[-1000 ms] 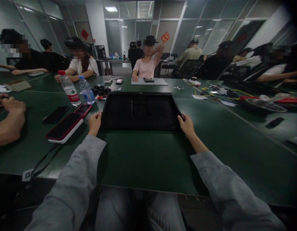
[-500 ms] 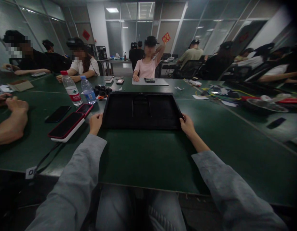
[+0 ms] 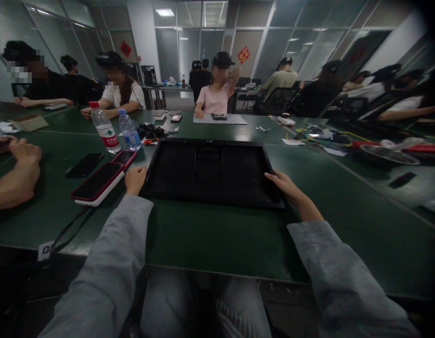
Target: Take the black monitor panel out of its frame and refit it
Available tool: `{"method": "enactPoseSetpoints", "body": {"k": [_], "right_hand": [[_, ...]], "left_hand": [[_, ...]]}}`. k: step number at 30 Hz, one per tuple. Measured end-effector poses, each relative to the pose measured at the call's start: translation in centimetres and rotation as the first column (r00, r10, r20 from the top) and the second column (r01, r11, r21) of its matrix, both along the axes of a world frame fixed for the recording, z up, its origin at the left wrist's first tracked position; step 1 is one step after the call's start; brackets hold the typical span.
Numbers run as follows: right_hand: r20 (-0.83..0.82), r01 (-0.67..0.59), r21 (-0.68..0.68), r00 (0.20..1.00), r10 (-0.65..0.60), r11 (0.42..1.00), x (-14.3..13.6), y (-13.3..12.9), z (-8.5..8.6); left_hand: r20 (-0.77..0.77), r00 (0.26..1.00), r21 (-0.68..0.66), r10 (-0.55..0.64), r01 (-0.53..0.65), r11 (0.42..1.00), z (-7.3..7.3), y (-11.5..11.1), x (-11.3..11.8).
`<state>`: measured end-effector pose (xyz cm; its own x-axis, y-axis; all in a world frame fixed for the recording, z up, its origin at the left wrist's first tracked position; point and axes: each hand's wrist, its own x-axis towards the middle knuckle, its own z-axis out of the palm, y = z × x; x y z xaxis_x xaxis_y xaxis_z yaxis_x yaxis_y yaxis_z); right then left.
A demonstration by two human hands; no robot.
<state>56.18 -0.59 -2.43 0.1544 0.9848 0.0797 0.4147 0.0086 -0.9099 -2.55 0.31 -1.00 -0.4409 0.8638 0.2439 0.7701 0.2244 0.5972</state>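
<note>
A wide black monitor back cover (image 3: pixel 171 173) with a raised rim and a recessed panel in its middle is in front of me, above the green table (image 3: pixel 217 239). It is slightly turned, its right near corner closest to me. My left hand (image 3: pixel 135 180) is closed at its left edge, the fingertips mostly hidden. At the right edge my right hand (image 3: pixel 287 185) grips the cover, thumb lying over the rim and the other fingers out of sight beneath it.
To the left lie a red-cased phone (image 3: pixel 97 180), a dark phone (image 3: pixel 85 165) and two bottles (image 3: pixel 107 134). Black parts (image 3: pixel 150 131) sit behind them. A co-worker's arm (image 3: pixel 16 178) rests at far left. Cables and scraps (image 3: pixel 319 136) and a metal bowl (image 3: pixel 389 154) are at right.
The monitor back cover has come nearer to me and turned a little, its right side swinging closer. Both hands moved with it, the right one outward and down.
</note>
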Motion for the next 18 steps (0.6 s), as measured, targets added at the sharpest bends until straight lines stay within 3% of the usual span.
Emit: {"method": "enactPoseSetpoints", "body": {"k": [4,14,18], "right_hand": [[-0.15,0.071,0.002,0.986,-0.07,0.997,-1.2,0.6,-0.5],[-0.253,0.109,0.133,0.965,-0.073,0.985,-1.2,1.7,-1.2],[-0.208,0.257,0.174,0.953,-0.22,0.951,-0.4,1.3,-0.6]], "left_hand": [[0.005,1.0,-0.001,-0.009,0.009,1.0,0.1,0.1,0.2],[0.081,0.997,0.028,0.008,-0.01,1.0,-0.6,0.5,-0.4],[0.04,0.998,0.031,-0.057,0.056,0.998,-0.6,0.3,-0.4]]}}
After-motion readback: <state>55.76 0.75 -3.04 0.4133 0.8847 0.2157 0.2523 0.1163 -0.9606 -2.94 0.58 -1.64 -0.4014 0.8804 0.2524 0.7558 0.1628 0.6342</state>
